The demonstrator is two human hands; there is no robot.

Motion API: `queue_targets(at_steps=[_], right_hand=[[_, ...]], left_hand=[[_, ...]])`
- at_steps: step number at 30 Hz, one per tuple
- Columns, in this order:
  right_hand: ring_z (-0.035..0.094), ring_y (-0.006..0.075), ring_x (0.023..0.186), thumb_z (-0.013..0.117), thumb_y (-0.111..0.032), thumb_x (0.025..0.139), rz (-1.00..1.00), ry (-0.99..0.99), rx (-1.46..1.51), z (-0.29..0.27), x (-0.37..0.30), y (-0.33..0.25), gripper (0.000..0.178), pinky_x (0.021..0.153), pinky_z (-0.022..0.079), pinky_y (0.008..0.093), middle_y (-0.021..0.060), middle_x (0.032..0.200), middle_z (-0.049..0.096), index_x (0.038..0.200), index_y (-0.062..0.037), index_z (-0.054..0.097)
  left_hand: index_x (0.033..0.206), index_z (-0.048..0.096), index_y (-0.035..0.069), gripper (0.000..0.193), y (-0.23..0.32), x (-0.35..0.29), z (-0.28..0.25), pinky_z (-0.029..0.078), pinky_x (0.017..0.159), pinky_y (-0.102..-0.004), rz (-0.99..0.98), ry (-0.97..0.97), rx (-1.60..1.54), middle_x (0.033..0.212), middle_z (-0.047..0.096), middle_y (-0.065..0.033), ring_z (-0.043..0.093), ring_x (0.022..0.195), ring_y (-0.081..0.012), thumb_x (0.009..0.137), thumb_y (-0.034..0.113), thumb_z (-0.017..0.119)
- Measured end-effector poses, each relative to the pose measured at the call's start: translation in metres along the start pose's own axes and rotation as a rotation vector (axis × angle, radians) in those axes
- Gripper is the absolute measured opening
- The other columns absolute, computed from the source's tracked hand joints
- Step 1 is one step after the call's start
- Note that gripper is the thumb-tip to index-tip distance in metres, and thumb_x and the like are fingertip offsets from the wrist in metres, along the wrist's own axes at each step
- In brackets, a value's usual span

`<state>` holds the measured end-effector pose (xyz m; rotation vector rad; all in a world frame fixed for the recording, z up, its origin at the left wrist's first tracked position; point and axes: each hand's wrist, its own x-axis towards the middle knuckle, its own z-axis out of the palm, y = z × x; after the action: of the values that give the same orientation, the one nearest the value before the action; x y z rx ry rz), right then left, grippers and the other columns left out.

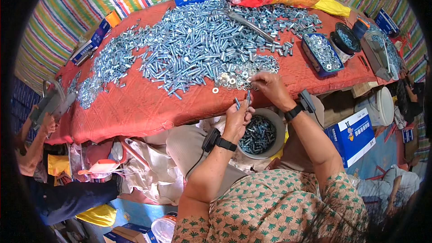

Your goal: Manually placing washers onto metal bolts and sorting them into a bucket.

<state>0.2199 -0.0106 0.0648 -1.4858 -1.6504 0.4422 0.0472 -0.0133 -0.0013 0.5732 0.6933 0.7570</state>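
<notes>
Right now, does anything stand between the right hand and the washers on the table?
Nothing visible does: the right hand is at the near edge of the washers. The left hand, holding bolts, is lower in view, not between them.

Slim silvery fasteners (248, 95) jutting from left fingers (246, 116)

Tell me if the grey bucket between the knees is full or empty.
Partly full: the bucket holds fasteners, with bare inner wall showing above them.

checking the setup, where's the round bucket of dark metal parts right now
In the head view, the round bucket is slightly right of centre, between the person's legs, just below the left hand and the near edge of the red tablecloth.
</notes>
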Motion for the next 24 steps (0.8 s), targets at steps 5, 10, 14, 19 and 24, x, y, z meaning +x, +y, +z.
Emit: queue_targets(at_steps=[5,10,14,19,24], right_hand=[[0.064,0.0162,0.072,0.066,-0.002,0.085,0.007,0.015,0.08,0.012,-0.028,-0.005,0.006,0.065,0.051,0.0293,0.0076,0.081,0.066,0.091,-0.0015,0.065],[0.064,0.025,0.072,0.062,0.001,0.085,-0.104,0.093,0.033,0.023,-0.044,-0.005,0.011,0.065,0.05,0.034,0.012,0.081,0.063,0.095,-0.0018,0.063],[0.063,0.032,0.079,0.062,-0.001,0.085,-0.153,0.174,-0.076,0.016,-0.04,0.005,0.013,0.068,0.051,0.0376,0.0141,0.087,0.063,0.098,-0.0023,0.062],[0.064,0.0318,0.082,0.065,-0.003,0.082,-0.117,0.186,-0.218,-0.006,-0.026,0.02,0.01,0.069,0.05,0.0383,0.0142,0.087,0.064,0.092,-0.0017,0.064],[0.06,0.0339,0.074,0.067,-0.008,0.081,-0.144,0.057,-0.386,0.004,-0.021,0.01,0.008,0.065,0.049,0.0419,0.0135,0.079,0.06,0.086,-0.0022,0.065]], left_hand=[[0.102,0.055,0.006,0.021,-0.009,0.001,0.002,0.029,0.042,-0.0182,-0.054,-0.072,-0.071,0.076,0.061,-0.0067,0.042,0.05,-0.0053,0.098,0.026,0.056],[0.101,0.054,0.006,0.018,-0.015,-0.001,0.003,0.028,0.041,-0.0181,0.003,-0.059,-0.078,0.076,0.061,-0.0063,0.043,0.05,-0.0052,0.099,0.024,0.055],[0.103,0.054,0.005,0.019,-0.009,-0.003,0.0,0.028,0.041,-0.018,0.078,-0.013,-0.093,0.077,0.061,-0.0063,0.044,0.051,-0.0053,0.099,0.023,0.055],[0.104,0.055,0.004,0.022,-0.009,-0.004,0.0,0.028,0.042,-0.018,0.083,-0.009,-0.11,0.077,0.061,-0.0063,0.044,0.05,-0.0055,0.097,0.025,0.058],[0.105,0.055,0.004,0.024,-0.009,-0.002,0.0,0.028,0.042,-0.0178,0.072,-0.001,-0.101,0.077,0.061,-0.0064,0.044,0.05,-0.0057,0.096,0.027,0.06]])
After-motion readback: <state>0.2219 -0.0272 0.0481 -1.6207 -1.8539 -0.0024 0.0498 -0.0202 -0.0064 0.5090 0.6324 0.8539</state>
